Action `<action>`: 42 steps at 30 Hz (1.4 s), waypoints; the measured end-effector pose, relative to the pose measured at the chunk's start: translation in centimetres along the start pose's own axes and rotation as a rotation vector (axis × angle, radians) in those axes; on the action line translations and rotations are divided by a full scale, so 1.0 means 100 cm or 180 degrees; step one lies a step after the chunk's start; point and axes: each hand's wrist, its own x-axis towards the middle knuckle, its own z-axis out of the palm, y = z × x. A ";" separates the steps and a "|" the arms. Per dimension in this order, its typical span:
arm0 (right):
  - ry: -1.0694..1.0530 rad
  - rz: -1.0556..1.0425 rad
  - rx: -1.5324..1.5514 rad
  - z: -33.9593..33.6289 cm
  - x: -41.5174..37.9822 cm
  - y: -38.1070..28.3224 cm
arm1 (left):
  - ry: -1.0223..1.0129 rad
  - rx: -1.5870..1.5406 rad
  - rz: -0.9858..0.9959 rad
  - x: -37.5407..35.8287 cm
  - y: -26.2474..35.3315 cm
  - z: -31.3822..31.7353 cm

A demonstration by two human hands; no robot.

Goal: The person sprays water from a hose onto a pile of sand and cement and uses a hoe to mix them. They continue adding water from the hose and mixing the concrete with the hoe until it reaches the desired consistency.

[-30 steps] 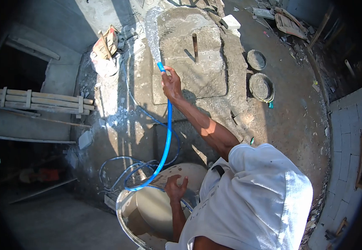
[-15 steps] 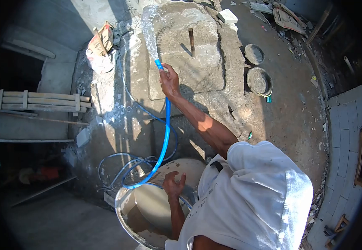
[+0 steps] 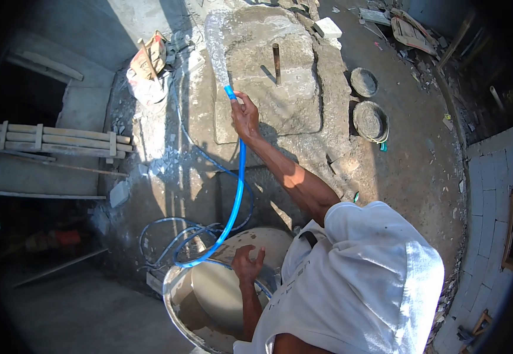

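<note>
The left hand (image 3: 247,264), empty with fingers parted, hangs by the round-rimmed drum (image 3: 167,295). The right hand (image 3: 245,121) grips the smooth, curving blue hose (image 3: 240,184) just behind its outlet (image 3: 229,91), presumably to steer the spray (image 3: 215,47), which fans along rough grey concrete (image 3: 294,109) bearing 1 upright, rust-brown rod (image 3: 277,64).

Construction site, rubble (image 3: 163,164), block wall (image 3: 485,221), rough concrete (image 3: 294,106)
</note>
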 end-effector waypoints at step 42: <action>0.0054 0.0031 -0.0106 -0.006 -0.006 -0.015 | 0.0077 -0.0065 0.0018 0.000 -0.002 0.003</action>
